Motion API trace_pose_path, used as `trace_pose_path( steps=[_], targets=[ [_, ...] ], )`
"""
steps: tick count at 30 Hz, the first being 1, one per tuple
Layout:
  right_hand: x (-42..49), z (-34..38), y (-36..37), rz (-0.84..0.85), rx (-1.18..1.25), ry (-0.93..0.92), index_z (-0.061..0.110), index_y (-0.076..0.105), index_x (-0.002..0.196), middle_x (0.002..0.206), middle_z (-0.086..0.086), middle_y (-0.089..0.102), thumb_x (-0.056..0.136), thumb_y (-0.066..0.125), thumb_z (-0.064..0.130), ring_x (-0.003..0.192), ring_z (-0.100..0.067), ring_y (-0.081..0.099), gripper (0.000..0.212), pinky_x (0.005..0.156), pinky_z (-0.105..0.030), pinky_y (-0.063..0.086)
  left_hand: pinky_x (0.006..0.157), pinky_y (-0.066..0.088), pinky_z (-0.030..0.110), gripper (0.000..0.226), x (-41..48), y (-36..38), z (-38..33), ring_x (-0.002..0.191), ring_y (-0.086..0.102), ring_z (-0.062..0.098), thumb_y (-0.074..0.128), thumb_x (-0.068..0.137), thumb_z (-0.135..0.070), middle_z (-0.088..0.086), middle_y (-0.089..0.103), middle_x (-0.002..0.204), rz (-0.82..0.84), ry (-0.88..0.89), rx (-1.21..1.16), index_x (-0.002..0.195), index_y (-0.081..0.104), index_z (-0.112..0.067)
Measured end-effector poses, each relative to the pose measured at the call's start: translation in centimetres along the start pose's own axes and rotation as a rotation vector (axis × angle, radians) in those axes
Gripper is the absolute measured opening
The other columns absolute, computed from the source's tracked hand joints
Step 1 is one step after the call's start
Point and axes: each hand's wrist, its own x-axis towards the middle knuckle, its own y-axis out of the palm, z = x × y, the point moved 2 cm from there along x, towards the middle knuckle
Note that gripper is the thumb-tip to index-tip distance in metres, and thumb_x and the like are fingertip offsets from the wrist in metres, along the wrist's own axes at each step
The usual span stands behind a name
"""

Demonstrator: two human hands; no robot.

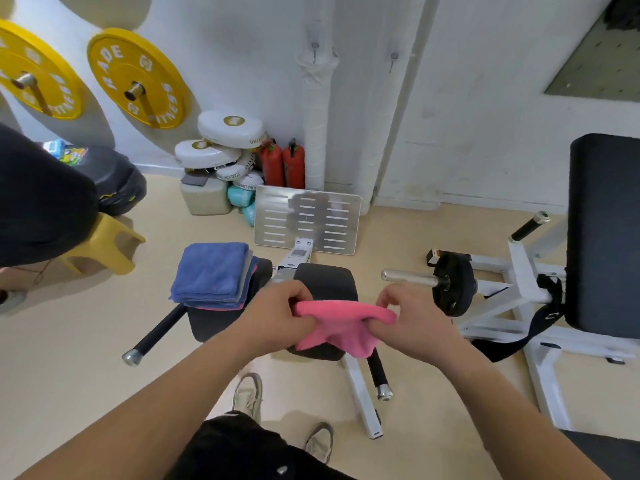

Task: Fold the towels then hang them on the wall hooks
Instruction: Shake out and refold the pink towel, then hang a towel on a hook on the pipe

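Note:
A pink towel (337,325) is stretched between my two hands above a black padded bench. My left hand (277,315) grips its left end and my right hand (412,320) pinches its right end; the loose middle hangs down in folds. To the left, a stack of folded towels (213,275) with a blue one on top lies on the black bench pad (327,280). Two small wall hooks, one (314,48) on the taped pipe and one (393,58) on the white wall, hang bare.
A slotted metal footplate (306,220) stands behind the bench. A white weight machine (519,299) with a black plate and tall black backrest fills the right. Yellow weight plates (138,77) are on the left wall. White boxing pads, red extinguishers and a yellow stool sit nearby.

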Motion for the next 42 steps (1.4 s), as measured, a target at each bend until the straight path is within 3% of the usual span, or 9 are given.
trace_pose_path(
  steps=[3,6,11,14,18,29,32,38,42],
  targets=[
    [0.9,1.4,0.8,0.182,0.555,0.011,0.013,0.066,0.097,0.089,0.008,0.073,0.087,0.080,0.024,0.083,-0.006,0.066,0.020,0.079,-0.028,0.052,0.074,0.058,0.031,0.010,-2.0,-2.6,2.6,0.083,0.064,0.014,0.066,0.083,-0.018,0.002,0.072,0.098,0.005,-0.077,-0.352,0.087,0.066,-0.027],
    [1.7,3.5,3.0,0.159,0.835,0.071,0.008,0.062,0.103,0.084,-0.001,0.076,0.089,0.076,0.036,0.077,-0.013,0.068,0.034,0.071,-0.029,0.053,0.091,0.060,0.047,0.007,-3.6,-3.6,5.2,0.095,0.069,0.026,0.071,0.092,-0.028,0.009,0.074,0.103,-0.105,-0.151,-0.591,0.098,0.068,-0.026],
    [2.6,6.4,8.7,0.270,0.935,0.293,0.015,0.069,0.113,0.095,-0.005,0.074,0.100,0.056,0.051,0.080,-0.019,0.066,0.041,0.064,-0.031,0.053,0.074,0.055,0.031,0.010,-5.6,-3.3,7.9,0.091,0.070,0.015,0.063,0.099,-0.041,-0.003,0.075,0.103,-0.357,-0.250,-0.620,0.104,0.067,-0.033],
    [2.2,8.9,11.6,0.559,1.165,0.420,0.009,0.071,0.121,0.115,-0.010,0.078,0.101,0.060,0.038,0.105,-0.025,0.074,0.037,0.089,-0.041,0.057,0.075,0.054,0.032,0.009,-6.8,-4.7,9.8,0.096,0.070,0.016,0.062,0.099,-0.044,-0.003,0.074,0.108,-0.417,-0.308,-0.703,0.105,0.066,-0.039],
    [2.3,12.6,15.3,0.752,1.025,0.297,0.005,0.068,0.126,0.105,-0.007,0.075,0.090,0.074,0.035,0.093,-0.020,0.069,0.047,0.081,-0.037,0.057,0.072,0.054,0.033,0.012,-9.1,-8.6,12.8,0.082,0.068,0.013,0.060,0.101,-0.041,0.005,0.075,0.100,-0.520,-0.333,-0.796,0.108,0.066,-0.033],
    [4.7,30.2,25.1,0.445,0.816,0.033,0.015,0.067,0.120,0.112,-0.003,0.079,0.089,0.080,0.015,0.101,-0.024,0.076,0.034,0.088,-0.048,0.062,0.077,0.054,0.045,0.037,-14.9,-23.6,25.6,0.088,0.071,0.033,0.073,0.093,-0.009,0.022,0.075,0.109,-0.336,-0.264,-1.018,0.124,0.060,-0.024],
    [5.2,34.5,26.6,0.426,0.859,0.099,0.012,0.066,0.123,0.105,-0.006,0.080,0.093,0.075,0.020,0.094,-0.018,0.077,0.032,0.082,-0.031,0.060,0.070,0.051,0.039,0.032,-14.7,-29.2,27.6,0.085,0.069,0.030,0.070,0.094,-0.006,0.017,0.077,0.105,-0.281,-0.217,-0.961,0.121,0.060,-0.021],
    [6.5,39.8,24.3,0.321,0.907,0.130,0.027,0.059,0.136,0.122,0.002,0.076,0.096,0.070,0.039,0.117,-0.016,0.071,0.043,0.109,-0.049,0.051,0.056,0.048,0.025,0.034,-11.8,-35.8,26.1,0.068,0.066,0.014,0.072,0.088,-0.002,0.002,0.074,0.082,-0.004,-0.082,-0.850,0.116,0.059,-0.016],
    [8.1,41.3,19.8,0.264,0.988,0.123,0.025,0.058,0.136,0.127,0.003,0.074,0.097,0.070,0.020,0.121,-0.018,0.069,0.042,0.110,-0.049,0.051,0.054,0.047,0.020,0.032,-8.6,-38.3,23.0,0.064,0.063,0.013,0.067,0.092,0.005,0.002,0.070,0.073,0.139,0.022,-0.809,0.119,0.056,-0.008]
  ],
)
